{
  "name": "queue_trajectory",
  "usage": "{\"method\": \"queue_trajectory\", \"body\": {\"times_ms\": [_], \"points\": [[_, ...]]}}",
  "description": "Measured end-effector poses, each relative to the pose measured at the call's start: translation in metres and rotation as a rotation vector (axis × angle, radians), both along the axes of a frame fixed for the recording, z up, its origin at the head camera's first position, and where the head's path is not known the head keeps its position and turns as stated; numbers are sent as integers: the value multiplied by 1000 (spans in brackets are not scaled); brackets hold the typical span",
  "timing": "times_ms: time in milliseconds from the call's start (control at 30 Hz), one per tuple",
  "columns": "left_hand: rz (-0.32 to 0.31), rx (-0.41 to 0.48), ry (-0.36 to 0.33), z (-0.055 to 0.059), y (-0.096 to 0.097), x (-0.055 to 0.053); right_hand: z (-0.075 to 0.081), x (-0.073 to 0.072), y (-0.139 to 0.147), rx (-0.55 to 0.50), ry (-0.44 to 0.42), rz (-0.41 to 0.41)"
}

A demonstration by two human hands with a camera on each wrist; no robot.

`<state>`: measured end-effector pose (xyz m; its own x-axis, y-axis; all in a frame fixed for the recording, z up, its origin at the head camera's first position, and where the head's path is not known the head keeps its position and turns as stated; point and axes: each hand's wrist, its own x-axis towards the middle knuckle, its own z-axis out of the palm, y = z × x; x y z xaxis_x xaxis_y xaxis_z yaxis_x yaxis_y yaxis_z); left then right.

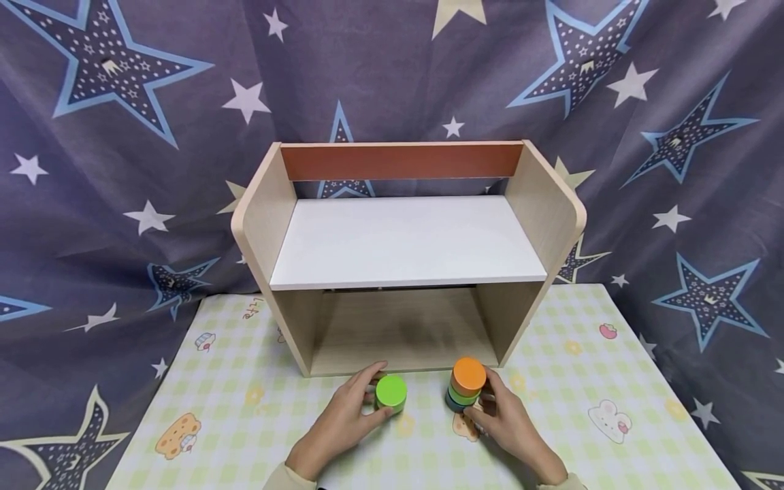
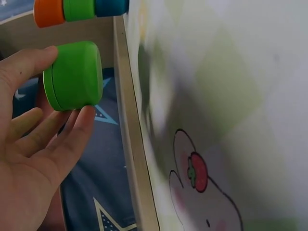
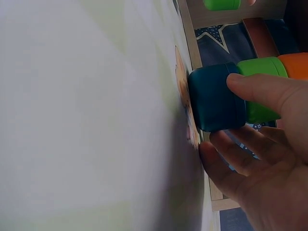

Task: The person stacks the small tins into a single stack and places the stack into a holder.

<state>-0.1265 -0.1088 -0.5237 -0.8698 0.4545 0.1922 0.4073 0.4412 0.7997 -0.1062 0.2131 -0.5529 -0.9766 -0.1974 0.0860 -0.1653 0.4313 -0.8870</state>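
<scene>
My left hand [image 1: 341,423] holds a small round green container [image 1: 390,390] with a lid, thumb on one side and fingertips on the other. In the left wrist view a gap and a shadow show between this container and the tablecloth. My right hand [image 1: 512,423] is at a stack of similar containers, its thumb and fingers around the dark blue container [image 3: 211,98] at the bottom. Above that one sit a second green container [image 3: 262,68] and, on top, an orange container [image 1: 469,376]. The stack stands upright at the tablecloth, to the right of the left hand's container.
A wooden shelf unit [image 1: 257,231] with a white middle board [image 1: 407,241] and a reddish back rail [image 1: 401,162] stands just beyond both hands. Its lower compartment faces me. A checked tablecloth [image 1: 612,381] covers the table, and a star-patterned curtain [image 1: 392,68] hangs behind.
</scene>
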Motion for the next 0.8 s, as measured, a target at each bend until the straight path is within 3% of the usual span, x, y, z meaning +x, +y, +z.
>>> {"method": "queue_trajectory", "body": {"times_ms": [800], "points": [[-2, 16, 18, 11, 5, -3, -2, -1, 1, 6, 1, 0]]}}
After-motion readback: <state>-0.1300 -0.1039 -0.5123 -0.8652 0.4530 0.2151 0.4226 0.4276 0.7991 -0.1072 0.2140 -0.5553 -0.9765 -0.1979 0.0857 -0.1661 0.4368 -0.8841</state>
